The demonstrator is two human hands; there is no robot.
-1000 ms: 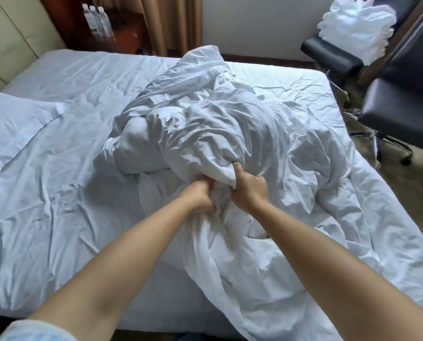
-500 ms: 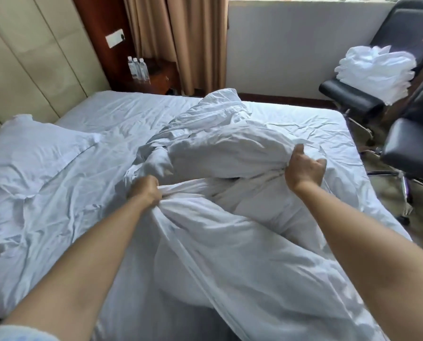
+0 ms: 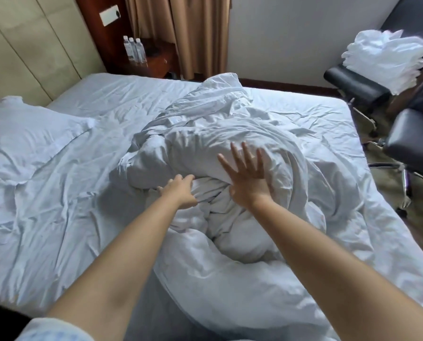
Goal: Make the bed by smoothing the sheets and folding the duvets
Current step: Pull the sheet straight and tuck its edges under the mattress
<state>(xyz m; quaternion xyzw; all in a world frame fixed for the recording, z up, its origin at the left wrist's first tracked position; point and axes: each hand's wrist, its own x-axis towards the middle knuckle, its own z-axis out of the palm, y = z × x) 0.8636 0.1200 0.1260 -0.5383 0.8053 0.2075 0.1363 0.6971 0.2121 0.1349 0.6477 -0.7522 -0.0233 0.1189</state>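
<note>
Room: bedroom with padded beige wall panels at upper left, brown curtains at top centre, a pale wall at upper right.

Bed, one: fills most of the frame, covered by a creased white sheet.

Duvet, one: white, crumpled into a heap at the centre of the frame, trailing toward the bottom edge. Its raised fold lies directly under the right fingers; its bunched lower folds meet the left fingertips.

Pillow, one: white, at the left edge, well apart from the heap.

Office chairs, two: black, at the right edge; the farther chair carries one stack of folded white linen; the nearer chair is below it.

Nightstand, one: dark wood, upper left of centre, with three clear water bottles standing side by side.

Wall switch plate, one: white, upper left.

Right hand, one: centre of frame, fingers straight and spread wide, palm down against the upper fold of the duvet; grasps nothing.

Left hand, one: just left of the right hand, fingers extended forward and close together, tips pushed into the bunched fabric beneath the fold. Whether they pinch the cloth cannot be told.

Sleeve, one: pale, at lower left corner.
</note>
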